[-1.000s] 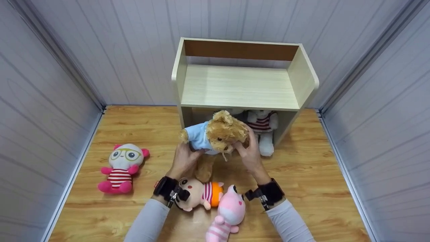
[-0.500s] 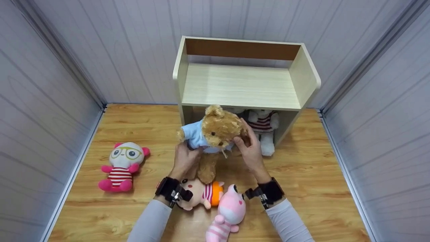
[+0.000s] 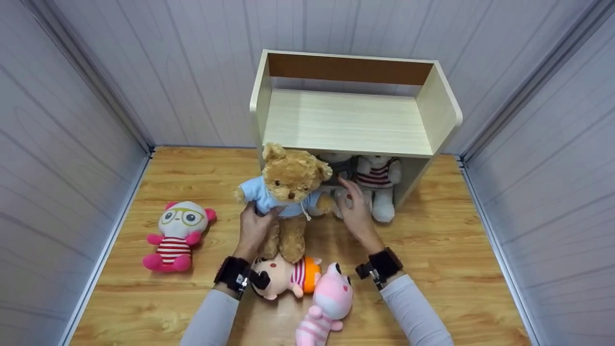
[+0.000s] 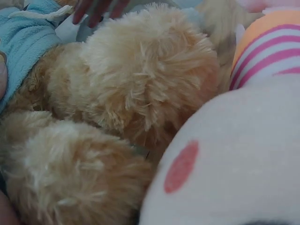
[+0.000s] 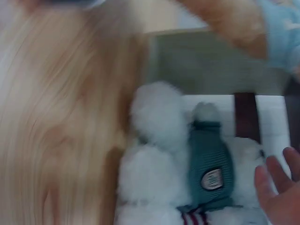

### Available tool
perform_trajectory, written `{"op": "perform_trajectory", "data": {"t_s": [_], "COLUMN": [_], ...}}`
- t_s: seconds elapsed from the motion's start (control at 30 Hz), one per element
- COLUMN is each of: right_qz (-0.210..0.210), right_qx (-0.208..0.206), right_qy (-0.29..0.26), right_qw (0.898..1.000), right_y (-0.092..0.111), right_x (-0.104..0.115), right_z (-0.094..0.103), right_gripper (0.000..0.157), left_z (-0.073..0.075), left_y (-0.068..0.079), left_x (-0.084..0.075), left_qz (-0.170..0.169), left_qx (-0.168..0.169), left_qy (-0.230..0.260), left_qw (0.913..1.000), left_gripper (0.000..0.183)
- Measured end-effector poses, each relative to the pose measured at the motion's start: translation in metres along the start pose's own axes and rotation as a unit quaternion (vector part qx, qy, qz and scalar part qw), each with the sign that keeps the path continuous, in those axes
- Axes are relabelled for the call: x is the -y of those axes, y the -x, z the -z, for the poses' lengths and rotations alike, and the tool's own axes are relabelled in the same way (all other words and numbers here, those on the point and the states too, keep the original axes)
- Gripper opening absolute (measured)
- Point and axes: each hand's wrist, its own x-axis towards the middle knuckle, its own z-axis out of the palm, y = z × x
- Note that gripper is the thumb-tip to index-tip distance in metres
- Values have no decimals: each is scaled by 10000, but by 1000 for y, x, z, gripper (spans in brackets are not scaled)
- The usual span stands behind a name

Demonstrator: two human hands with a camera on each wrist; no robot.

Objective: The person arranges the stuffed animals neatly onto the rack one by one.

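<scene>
The left hand (image 3: pixel 253 227) holds the fluffy brown bear in a soft blue top (image 3: pixel 288 187), seven o'clock from the pale wooden shelf (image 3: pixel 343 120), the right hand (image 3: pixel 356 214) is loose and empty, and this looks like carrying, next needing a gentle push inside

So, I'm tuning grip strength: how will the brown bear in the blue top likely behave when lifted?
The brown bear probably squashes easily, given its fluffy fur. Its blue top likely resists slipping in the left hand. Its big head may make it top-heavy.

A small booth-like space: panelled walls (image 3: pixel 197 72) on three sides, wood-patterned floor (image 3: pixel 447 250), pale shelf unit (image 3: pixel 346 122).
</scene>
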Motion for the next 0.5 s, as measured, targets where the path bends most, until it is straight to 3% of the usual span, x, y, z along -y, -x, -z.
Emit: {"op": "perform_trajectory", "data": {"t_s": [0.1, 0.2, 0.27, 0.37, 0.5], "right_qz": [383, 939, 1069, 1032, 752], "right_qx": [391, 708, 947, 1191, 1346], "right_qy": [1107, 2208, 2760, 3346, 3505], "right_qw": [9923, 9682, 9505, 9291, 9238], "right_y": [-4, -8, -10, -12, -13], "right_x": [-13, -22, -25, -28, -30], "right_z": [-8, -17, -22, -30, -38], "right_gripper": [45, 52, 59, 60, 62], "left_z": [2, 4, 4, 3, 1], "left_y": [-1, -2, -2, -3, -4], "left_x": [4, 7, 7, 8, 11], "left_qz": [161, 223, 267, 235, 107], "left_qx": [-32, -47, -41, -25, 18], "left_qy": [339, 504, 508, 420, 236], "left_qw": [9993, 9985, 9983, 9988, 9997], "left_gripper": [58, 60, 62, 63, 65]}}
